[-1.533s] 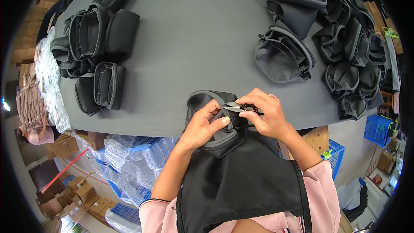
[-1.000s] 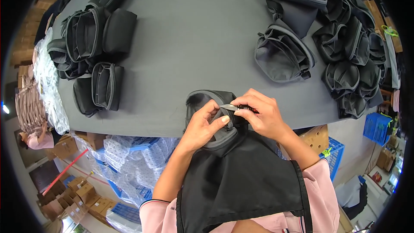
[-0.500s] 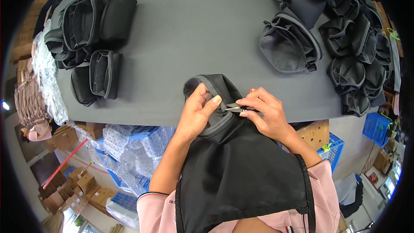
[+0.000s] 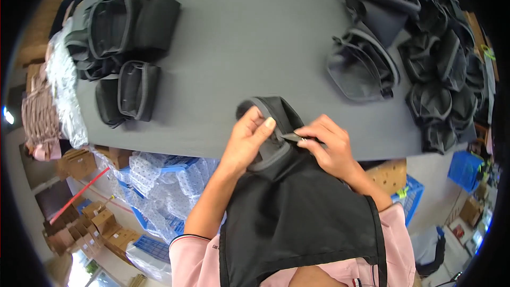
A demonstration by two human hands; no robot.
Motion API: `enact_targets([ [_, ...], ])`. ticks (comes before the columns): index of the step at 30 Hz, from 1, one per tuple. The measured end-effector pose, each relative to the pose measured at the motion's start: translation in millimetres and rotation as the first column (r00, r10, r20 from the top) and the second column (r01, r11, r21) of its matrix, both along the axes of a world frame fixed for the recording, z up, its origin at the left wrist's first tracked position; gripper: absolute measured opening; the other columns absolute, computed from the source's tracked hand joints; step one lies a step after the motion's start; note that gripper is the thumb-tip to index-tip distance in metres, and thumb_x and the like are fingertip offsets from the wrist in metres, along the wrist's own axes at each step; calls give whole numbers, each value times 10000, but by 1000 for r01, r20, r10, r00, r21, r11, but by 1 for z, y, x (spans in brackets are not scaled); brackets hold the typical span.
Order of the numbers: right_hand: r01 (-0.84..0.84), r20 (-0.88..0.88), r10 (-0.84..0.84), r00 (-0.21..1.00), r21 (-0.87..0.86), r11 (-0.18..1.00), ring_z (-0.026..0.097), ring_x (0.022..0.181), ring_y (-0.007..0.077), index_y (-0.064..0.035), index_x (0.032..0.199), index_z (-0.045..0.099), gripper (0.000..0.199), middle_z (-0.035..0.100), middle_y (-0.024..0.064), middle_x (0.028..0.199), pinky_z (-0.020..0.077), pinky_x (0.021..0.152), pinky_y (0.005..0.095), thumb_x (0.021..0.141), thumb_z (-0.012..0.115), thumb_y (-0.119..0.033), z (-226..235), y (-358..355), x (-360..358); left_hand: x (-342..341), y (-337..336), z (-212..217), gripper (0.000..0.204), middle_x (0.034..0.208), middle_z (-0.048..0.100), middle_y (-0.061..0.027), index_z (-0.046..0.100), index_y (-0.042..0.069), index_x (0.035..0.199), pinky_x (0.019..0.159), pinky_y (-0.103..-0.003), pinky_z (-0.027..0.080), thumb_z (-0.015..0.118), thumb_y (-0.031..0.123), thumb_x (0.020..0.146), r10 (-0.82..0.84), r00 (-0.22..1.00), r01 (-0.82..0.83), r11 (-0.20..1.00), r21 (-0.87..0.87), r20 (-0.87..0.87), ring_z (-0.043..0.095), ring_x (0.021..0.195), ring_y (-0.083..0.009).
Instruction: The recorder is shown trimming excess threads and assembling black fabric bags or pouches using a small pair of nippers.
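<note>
At the table's near edge, my left hand (image 4: 246, 141) grips the grey-trimmed rim of a black fabric pouch (image 4: 281, 112), its thumb on the edge and its fingers inside the opening. My right hand (image 4: 330, 146) is closed on small metal thread snips (image 4: 291, 137), whose tips touch or nearly touch the pouch's rim beside my left thumb. The snips' handles are mostly hidden by my fingers. My black apron (image 4: 303, 218) lies just below the pouch.
Several black pouches (image 4: 139, 91) stand at the left of the grey table (image 4: 239, 37). A single open pouch (image 4: 361, 69) lies right of centre, beside a heap of more pouches (image 4: 429, 95). Blue crates (image 4: 411, 196) and bubble wrap (image 4: 159, 186) sit below the table edge.
The snips' blades, spread apart before, now look closed together at the rim. The whole view has shifted slightly; both hands keep their places on the pouch and snips.
</note>
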State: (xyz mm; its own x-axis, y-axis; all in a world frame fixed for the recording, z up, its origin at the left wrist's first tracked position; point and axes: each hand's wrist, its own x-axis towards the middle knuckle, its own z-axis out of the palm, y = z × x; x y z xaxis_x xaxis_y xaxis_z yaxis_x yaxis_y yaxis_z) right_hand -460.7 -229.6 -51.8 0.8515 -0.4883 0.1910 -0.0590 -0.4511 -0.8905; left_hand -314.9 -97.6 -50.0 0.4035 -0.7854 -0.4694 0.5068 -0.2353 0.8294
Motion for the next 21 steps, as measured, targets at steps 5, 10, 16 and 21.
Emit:
enact_targets([
  [5,26,174,-25,984,-5,1000,507,643,192,-3,857,644,221,551,69,729,442,705,279,647,709,15,43,1,-14,13,15,46,319,1062,571,-32,508,-2,1138,856,-266,431,548,223,916,54,998,-44,926,-376,17,534,963,-106],
  [10,60,13,-83,996,583,810,485,683,110,5,907,577,254,493,35,813,420,639,221,676,682,-13,9,-3,-11,28,17,-17,350,1141,577,-79,519,-3,1172,943,-345,410,498,242,924,453,777,-483,874,48,-437,529,1058,-188],
  [16,5,10,-8,1000,202,979,333,568,51,-20,856,567,236,379,-36,640,289,531,193,667,707,-30,0,-3,-16,48,40,36,237,875,616,-32,582,25,963,769,-313,444,482,238,937,355,933,-360,926,-115,-68,555,817,-162],
  [21,136,-154,-93,984,292,947,338,509,44,-9,800,597,67,402,-40,573,278,493,201,777,648,-46,-30,-7,-12,92,37,72,161,646,512,-68,579,51,753,709,-342,425,640,191,802,165,-101,109,982,-154,981,521,684,-202],
])
